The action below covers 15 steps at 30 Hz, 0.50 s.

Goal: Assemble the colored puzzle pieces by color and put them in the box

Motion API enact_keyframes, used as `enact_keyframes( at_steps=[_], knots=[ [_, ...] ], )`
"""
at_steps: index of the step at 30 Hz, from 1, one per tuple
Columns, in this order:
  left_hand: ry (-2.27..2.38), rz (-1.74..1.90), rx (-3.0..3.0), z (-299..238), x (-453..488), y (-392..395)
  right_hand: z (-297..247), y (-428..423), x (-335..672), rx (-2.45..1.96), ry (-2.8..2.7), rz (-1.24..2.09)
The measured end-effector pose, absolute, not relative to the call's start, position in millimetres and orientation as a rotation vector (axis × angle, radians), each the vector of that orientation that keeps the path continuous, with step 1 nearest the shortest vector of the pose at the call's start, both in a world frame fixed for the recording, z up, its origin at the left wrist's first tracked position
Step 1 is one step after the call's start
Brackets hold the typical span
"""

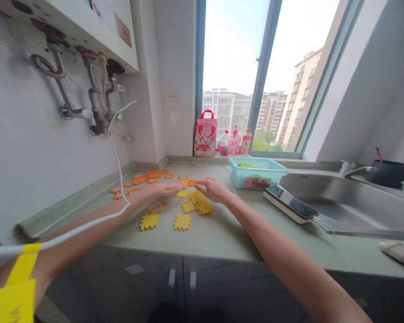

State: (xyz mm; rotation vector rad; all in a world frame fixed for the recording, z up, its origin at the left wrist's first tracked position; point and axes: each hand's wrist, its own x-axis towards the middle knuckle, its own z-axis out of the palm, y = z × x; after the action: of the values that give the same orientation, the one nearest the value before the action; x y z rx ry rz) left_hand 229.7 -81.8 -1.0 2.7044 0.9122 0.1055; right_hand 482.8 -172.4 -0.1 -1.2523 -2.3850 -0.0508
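- Left hand [170, 189] points right, its grip unclear
- Right hand [211, 188] points left, grip also unclear
- Nearest yellow piece [182, 223] lies flat, squarish, one edge facing near

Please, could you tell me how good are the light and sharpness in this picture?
Head view: the window is overexposed, almost white at its top; head view: the sink shows a pale sheen; head view: the left hand looks slightly blurred; head view: wide-angle stretching toward the edges.
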Motion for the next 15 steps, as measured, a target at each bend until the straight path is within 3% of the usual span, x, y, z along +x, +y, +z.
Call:
enact_keyframes(
  at_steps=[5, 9, 15],
  knots=[
    [0.969, 0.025, 2.646, 15.0, 215.2, -136.7, -23.2, -193.4, 493.1, -1.113, -2.450, 0.284],
    [1.053, 0.159, 2.681, 21.7, 179.1, -175.7, -32.3, -206.1, 509.8, -1.084, -2.377, 0.396],
    [1.097, 0.381, 2.755, 17.7, 162.0, -148.6, -24.8, -205.8, 512.6, -1.112, -2.286, 0.466]
  ],
)
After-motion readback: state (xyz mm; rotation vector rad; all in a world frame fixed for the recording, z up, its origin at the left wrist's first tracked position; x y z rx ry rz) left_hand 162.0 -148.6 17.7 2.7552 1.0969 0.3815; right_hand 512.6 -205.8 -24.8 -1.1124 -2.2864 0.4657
